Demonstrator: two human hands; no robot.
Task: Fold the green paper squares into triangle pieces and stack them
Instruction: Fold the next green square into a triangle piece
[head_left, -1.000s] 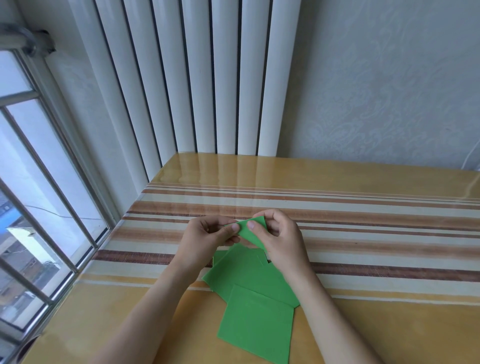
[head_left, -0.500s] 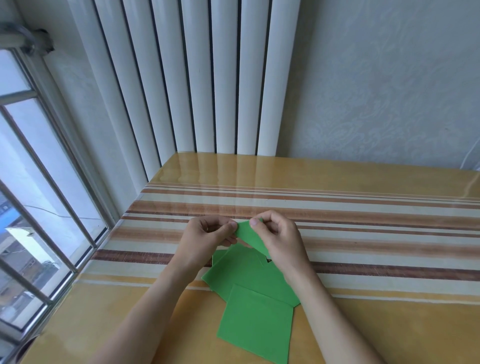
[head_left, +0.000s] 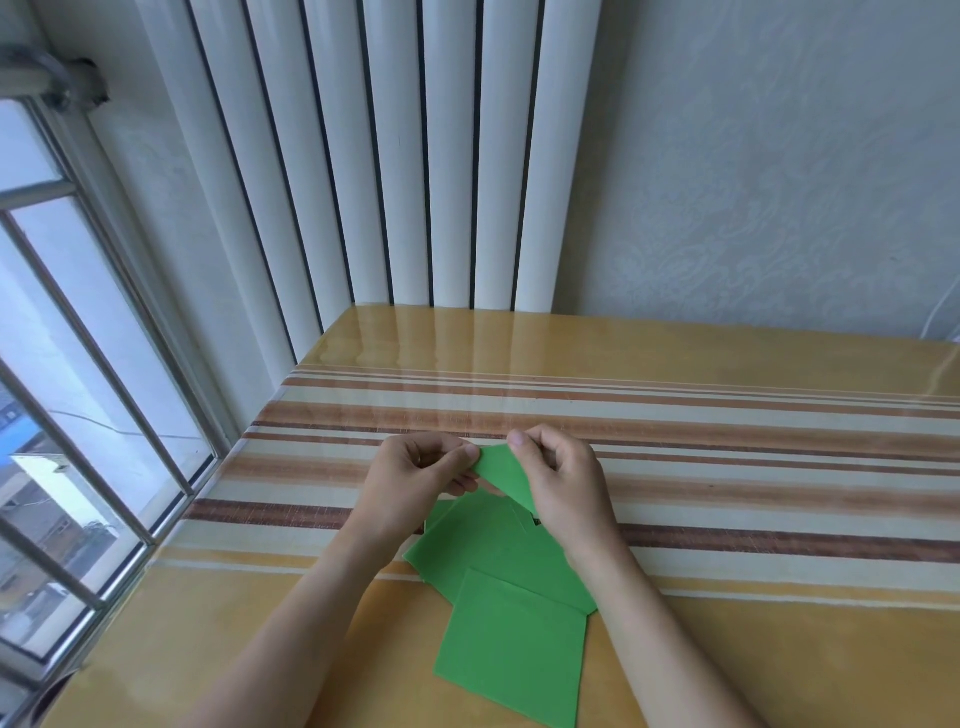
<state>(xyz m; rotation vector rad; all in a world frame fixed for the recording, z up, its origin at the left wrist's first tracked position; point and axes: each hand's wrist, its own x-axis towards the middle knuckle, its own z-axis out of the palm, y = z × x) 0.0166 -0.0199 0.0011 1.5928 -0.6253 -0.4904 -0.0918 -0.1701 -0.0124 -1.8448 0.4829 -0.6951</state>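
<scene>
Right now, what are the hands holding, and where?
A folded green paper piece: the left hand pinches its left tip, the right hand its upper right edge.

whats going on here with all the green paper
A person is folding a green paper piece held above the table, the left hand and right hand each pinching it. Several flat green squares lie overlapping on the table beneath the hands. No finished triangle stack is visible.

left hand (head_left: 415, 475) + right hand (head_left: 558, 475) pinch folded green piece (head_left: 501, 470) | loose green squares (head_left: 511, 631) below on striped table (head_left: 753, 467)
</scene>
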